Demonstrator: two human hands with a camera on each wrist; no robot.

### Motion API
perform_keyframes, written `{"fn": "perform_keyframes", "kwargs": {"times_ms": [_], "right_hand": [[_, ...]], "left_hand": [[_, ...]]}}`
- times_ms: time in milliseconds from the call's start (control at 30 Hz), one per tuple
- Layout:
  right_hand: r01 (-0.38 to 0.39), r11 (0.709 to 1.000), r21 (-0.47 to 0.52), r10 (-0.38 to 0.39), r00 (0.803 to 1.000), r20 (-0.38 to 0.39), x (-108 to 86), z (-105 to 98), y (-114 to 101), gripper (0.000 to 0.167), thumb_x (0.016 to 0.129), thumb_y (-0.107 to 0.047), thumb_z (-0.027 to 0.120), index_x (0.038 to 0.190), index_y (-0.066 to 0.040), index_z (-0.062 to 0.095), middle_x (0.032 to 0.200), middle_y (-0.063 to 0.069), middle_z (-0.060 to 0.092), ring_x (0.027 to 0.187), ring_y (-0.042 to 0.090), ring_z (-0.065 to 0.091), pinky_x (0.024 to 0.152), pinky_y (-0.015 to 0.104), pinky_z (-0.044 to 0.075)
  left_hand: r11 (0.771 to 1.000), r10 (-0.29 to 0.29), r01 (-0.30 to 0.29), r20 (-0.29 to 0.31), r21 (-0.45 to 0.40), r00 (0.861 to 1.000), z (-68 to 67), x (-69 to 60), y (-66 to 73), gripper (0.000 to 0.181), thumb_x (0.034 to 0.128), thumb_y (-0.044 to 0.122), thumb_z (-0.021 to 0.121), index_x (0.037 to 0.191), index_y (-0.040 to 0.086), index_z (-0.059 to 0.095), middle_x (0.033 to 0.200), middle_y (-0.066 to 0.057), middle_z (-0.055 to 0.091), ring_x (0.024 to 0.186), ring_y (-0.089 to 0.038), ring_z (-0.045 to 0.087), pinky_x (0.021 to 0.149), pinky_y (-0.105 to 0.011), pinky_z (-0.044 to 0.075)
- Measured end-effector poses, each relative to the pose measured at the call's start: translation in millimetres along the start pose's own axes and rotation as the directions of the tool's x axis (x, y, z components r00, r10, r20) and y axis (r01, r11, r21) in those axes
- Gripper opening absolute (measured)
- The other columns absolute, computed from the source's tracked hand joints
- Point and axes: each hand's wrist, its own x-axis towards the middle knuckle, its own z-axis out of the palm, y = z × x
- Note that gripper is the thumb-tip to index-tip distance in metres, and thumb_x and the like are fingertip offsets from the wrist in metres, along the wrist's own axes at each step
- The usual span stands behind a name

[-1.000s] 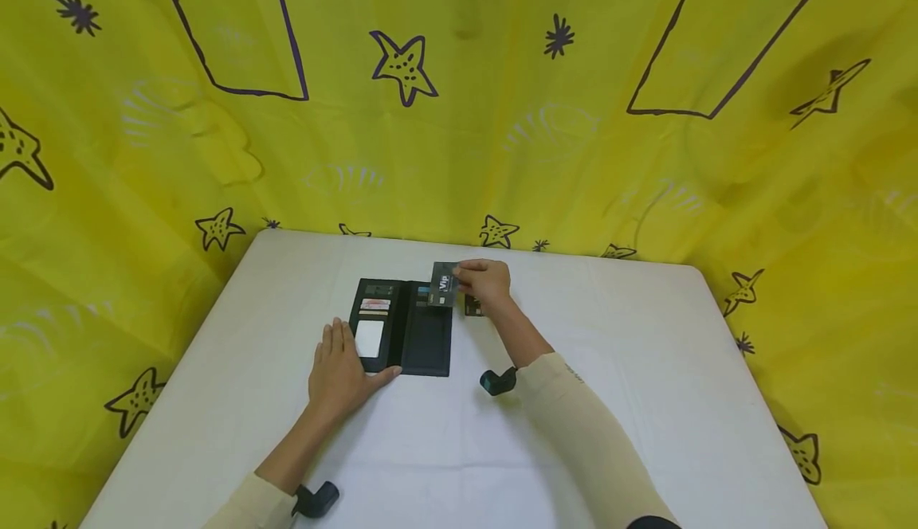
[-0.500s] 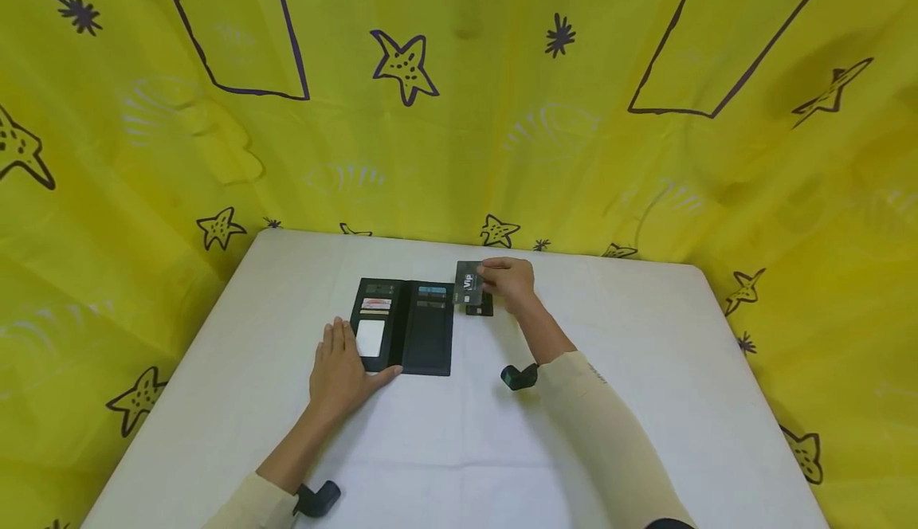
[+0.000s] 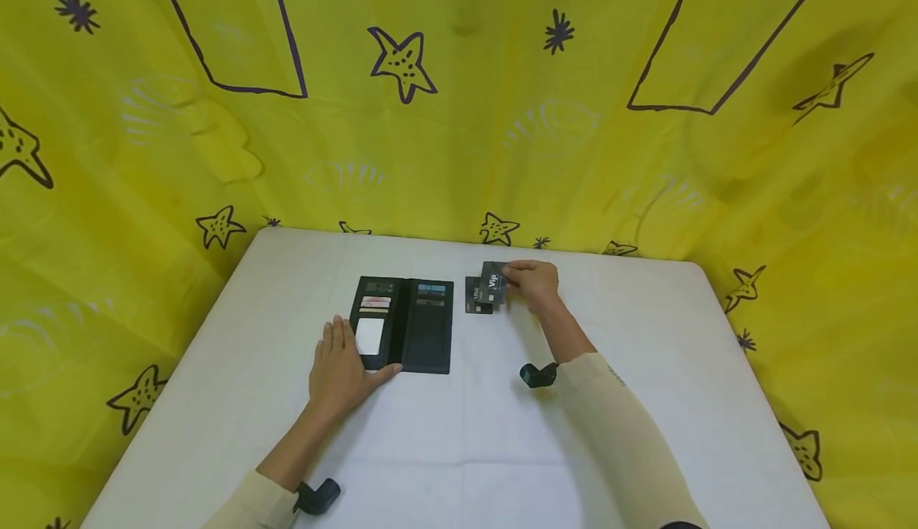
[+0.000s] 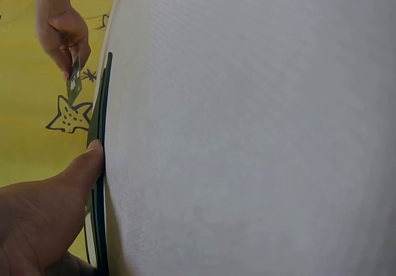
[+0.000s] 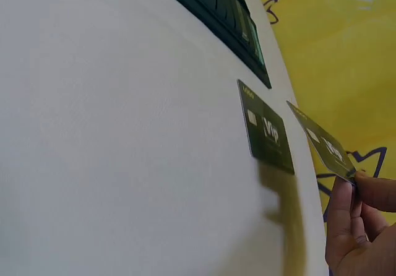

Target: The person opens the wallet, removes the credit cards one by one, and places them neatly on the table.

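Observation:
A black long wallet point(image 3: 428, 342) lies unfolded on the table, several cards showing in its slots. My left hand point(image 3: 341, 371) rests against its left side and lower edge, fingers straight and thumb spread out. Beyond the wallet's right side, my right hand point(image 3: 536, 284) pinches a dark "Vip" card point(image 3: 492, 280) by its right edge. That held card is raised above the table in the right wrist view. Below and left of it, a second dark "Vip" card point(image 5: 266, 127) lies flat on the table, partly covered in the head view.
The table point(image 3: 459, 441) has a white cover. Behind and around it hangs a yellow curtain point(image 3: 459, 139) with dark star drawings. A white card point(image 3: 369, 336) sits in the wallet's left lower pocket.
My right hand has carried the pinched card rightward from above the wallet to beside it, past the card on the table. My left hand has stayed at the wallet.

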Motion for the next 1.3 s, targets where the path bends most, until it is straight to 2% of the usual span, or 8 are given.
{"fn": "perform_keyframes", "kwargs": {"times_ms": [167, 400, 700, 800, 900, 1100, 1300], "right_hand": [[-0.043, 0.999, -0.007, 0.043, 0.999, -0.023, 3.3, -5.6, 3.7, 0.03, 0.099, -0.003, 0.073, 0.127, 0.007, 0.07, 0.141, 0.023, 0.059, 0.097, 0.021, 0.067, 0.092, 0.032, 0.059], [-0.121, 0.992, 0.021, 0.122, 0.992, -0.03, 7.5, -14.8, 7.0, 0.032, 0.098, -0.001, 0.073, 0.129, 0.007, 0.069, 0.143, 0.022, 0.056, 0.106, 0.022, 0.062, 0.073, 0.019, 0.059], [-0.141, 0.989, -0.039, 0.14, 0.99, -0.031, 9.1, -22.3, 11.6, 0.028, 0.098, 0.0, 0.073, 0.126, 0.006, 0.069, 0.134, 0.02, 0.063, 0.093, 0.016, 0.064, 0.071, 0.02, 0.059], [-0.111, 0.99, -0.091, 0.107, 0.993, -0.051, 10.5, -21.8, 15.5, 0.026, 0.098, 0.0, 0.073, 0.122, 0.007, 0.071, 0.13, 0.021, 0.065, 0.093, 0.018, 0.066, 0.071, 0.021, 0.06], [-0.05, 0.98, -0.19, 0.036, 0.996, -0.081, 13.6, -19.8, 19.3, 0.022, 0.098, -0.001, 0.074, 0.118, 0.008, 0.073, 0.126, 0.022, 0.067, 0.09, 0.018, 0.066, 0.067, 0.02, 0.059], [0.053, 0.919, -0.39, -0.103, 0.988, -0.11, 18.0, -14.3, 25.8, 0.016, 0.097, -0.004, 0.075, 0.108, 0.006, 0.077, 0.114, 0.021, 0.073, 0.089, 0.023, 0.067, 0.074, 0.029, 0.057], [0.108, 0.856, -0.506, -0.19, 0.975, -0.112, 14.8, -8.2, 25.7, 0.012, 0.097, -0.005, 0.075, 0.101, 0.006, 0.078, 0.106, 0.019, 0.075, 0.093, 0.028, 0.067, 0.079, 0.037, 0.057]], "left_hand": [[1.0, 0.008, -0.008, -0.005, 0.011, 1.0, -0.3, -0.2, -1.2, 0.128, 0.0796, 0.063, 0.083, 0.153, -0.023, 0.025, 0.163, -0.04, 0.023, 0.153, -0.054, 0.021, 0.121, -0.062, 0.026], [1.0, 0.014, -0.014, -0.005, 0.01, 1.0, 1.3, 0.8, -2.5, 0.129, 0.0791, 0.065, 0.083, 0.153, -0.023, 0.025, 0.163, -0.041, 0.022, 0.153, -0.054, 0.02, 0.121, -0.062, 0.027], [1.0, 0.011, -0.011, -0.004, 0.009, 1.0, 1.9, 1.5, -2.3, 0.128, 0.0793, 0.064, 0.083, 0.154, -0.023, 0.024, 0.163, -0.04, 0.022, 0.153, -0.054, 0.02, 0.122, -0.061, 0.026], [1.0, 0.008, -0.008, 0.007, 0.009, 1.0, 2.1, 2.1, -2.1, 0.129, 0.0801, 0.065, 0.082, 0.154, -0.022, 0.023, 0.164, -0.039, 0.02, 0.154, -0.053, 0.018, 0.122, -0.061, 0.024], [1.0, 0.012, -0.012, 0.003, 0.005, 1.0, 2.5, 2.3, -2.0, 0.129, 0.08, 0.065, 0.082, 0.154, -0.022, 0.023, 0.164, -0.04, 0.02, 0.154, -0.054, 0.017, 0.123, -0.062, 0.024], [1.0, 0.017, -0.016, -0.008, 0.014, 1.0, 4.0, 1.6, -2.6, 0.127, 0.0799, 0.064, 0.082, 0.154, -0.023, 0.025, 0.163, -0.04, 0.022, 0.153, -0.054, 0.02, 0.122, -0.061, 0.025], [1.0, 0.018, -0.017, -0.007, 0.014, 1.0, 3.7, 0.8, -2.4, 0.127, 0.0803, 0.064, 0.082, 0.154, -0.022, 0.025, 0.163, -0.04, 0.022, 0.154, -0.053, 0.019, 0.123, -0.06, 0.024]]}}
